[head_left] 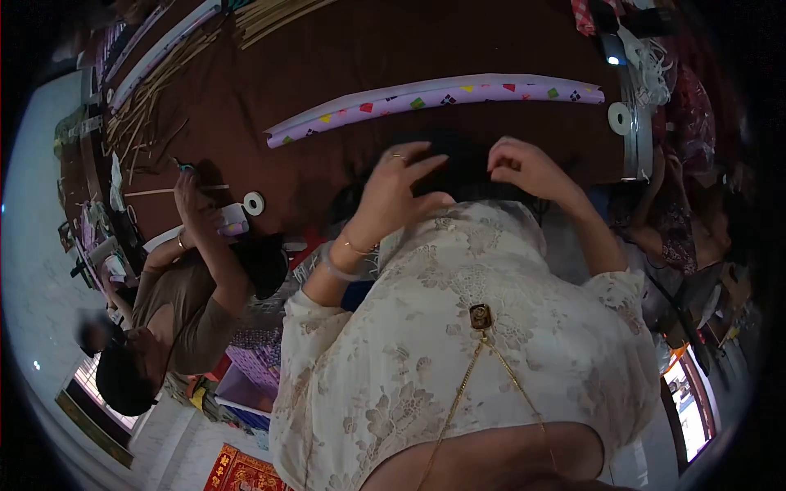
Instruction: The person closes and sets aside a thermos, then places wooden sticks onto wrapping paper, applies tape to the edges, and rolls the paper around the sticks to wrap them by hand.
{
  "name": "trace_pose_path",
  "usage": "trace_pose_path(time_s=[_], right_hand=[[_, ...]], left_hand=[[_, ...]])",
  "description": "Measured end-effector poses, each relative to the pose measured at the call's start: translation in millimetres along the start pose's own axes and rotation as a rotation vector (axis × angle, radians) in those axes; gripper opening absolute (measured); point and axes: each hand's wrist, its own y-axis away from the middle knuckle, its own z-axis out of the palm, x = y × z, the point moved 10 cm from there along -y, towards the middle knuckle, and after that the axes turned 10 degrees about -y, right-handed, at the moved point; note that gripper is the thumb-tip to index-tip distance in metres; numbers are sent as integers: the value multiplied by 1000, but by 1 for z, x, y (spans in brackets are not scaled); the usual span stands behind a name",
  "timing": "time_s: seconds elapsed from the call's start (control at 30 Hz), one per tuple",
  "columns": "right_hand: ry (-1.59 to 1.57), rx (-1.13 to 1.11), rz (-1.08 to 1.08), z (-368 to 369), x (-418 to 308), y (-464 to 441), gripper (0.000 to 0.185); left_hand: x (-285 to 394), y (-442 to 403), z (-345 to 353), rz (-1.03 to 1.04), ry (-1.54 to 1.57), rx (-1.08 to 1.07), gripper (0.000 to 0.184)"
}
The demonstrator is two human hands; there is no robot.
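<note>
A long, narrow purple sheet [434, 100], printed with small coloured shapes and folded or rolled along its length, lies across the brown table [393, 41] ahead of me. My left hand [397, 186] is open just short of the table edge, its fingers spread and holding nothing. To its right, my right hand [528, 168] is raised with loosely bent fingers. A gap shows between thumb and fingers, and I see nothing in it. Neither hand touches the purple sheet. Dark shadow below the hands hides the table edge there.
A white tape roll [620, 119] lies near the table's right end, another tape roll [255, 203] at left. Thin brown strips [139, 106] pile up at far left. Close on my left, a co-worker [192, 319] holds a small teal-handled tool [185, 166]. Another person [675, 221] is at right.
</note>
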Motion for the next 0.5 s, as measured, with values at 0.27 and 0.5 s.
trace_pose_path(time_s=[0.27,0.5], right_hand=[[72,-124,415,-1,90,-14,79],[122,33,128,17,83,-45,81]], left_hand=[[-199,91,40,-774,109,-326,77],[-166,70,69,-732,405,-192,74]])
